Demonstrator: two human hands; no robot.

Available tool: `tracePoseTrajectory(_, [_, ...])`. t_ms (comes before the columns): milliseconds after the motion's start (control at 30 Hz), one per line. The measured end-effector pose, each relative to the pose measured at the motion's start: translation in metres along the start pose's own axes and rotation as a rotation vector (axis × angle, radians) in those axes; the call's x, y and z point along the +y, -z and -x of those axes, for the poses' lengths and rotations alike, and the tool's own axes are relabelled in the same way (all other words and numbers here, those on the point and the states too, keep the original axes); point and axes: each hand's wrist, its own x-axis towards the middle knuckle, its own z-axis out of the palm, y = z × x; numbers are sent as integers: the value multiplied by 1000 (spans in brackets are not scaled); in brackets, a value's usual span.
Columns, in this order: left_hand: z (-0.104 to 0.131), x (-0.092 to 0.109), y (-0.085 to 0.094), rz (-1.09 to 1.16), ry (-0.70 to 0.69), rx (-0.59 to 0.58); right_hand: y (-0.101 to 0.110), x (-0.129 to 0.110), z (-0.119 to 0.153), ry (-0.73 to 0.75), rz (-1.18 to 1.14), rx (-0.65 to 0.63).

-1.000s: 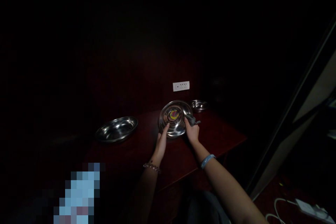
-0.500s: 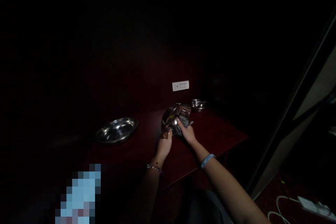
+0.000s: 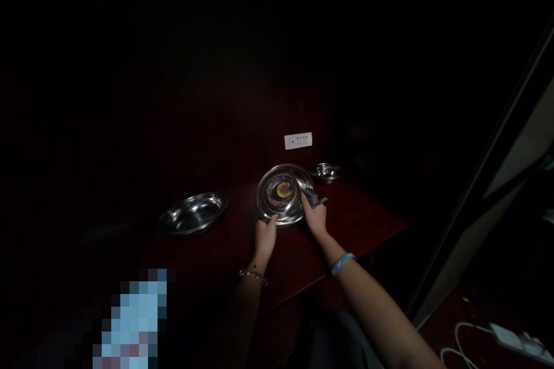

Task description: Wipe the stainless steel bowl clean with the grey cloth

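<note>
A shiny steel bowl (image 3: pixel 270 192) is held tilted above the dark red table, its round base with a yellow and pink sticker (image 3: pixel 284 189) facing me. My left hand (image 3: pixel 265 237) grips the near rim, thumb on top and the other fingers mostly hidden beneath. At the bowl's right side, my right hand (image 3: pixel 315 216) is closed on a grey cloth (image 3: pixel 317 199) bunched against the rim. Part of that cloth sticks out to the right of the fingers.
A wide steel dish (image 3: pixel 193 214) lies at the left of the table (image 3: pixel 346 225). Behind the held bowl, a smaller steel bowl (image 3: pixel 326 172) stands near the wall. A white socket (image 3: pixel 298 140) is on the wall; a power strip (image 3: pixel 519 341) lies at lower right.
The held bowl has turned from a side-on tilt so that its base and sticker now face me. My left hand has shifted slightly left; my right hand and cloth slightly right.
</note>
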Motion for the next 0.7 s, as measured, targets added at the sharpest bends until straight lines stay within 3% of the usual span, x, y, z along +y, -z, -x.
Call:
tracePoseTrajectory(400, [4,5,4,262,289,84,-1,-3,7,6,-13,-12])
tracePoseTrajectory(700, [11,15,-3,346,310,-123,1,-3,3,-26,-98,27])
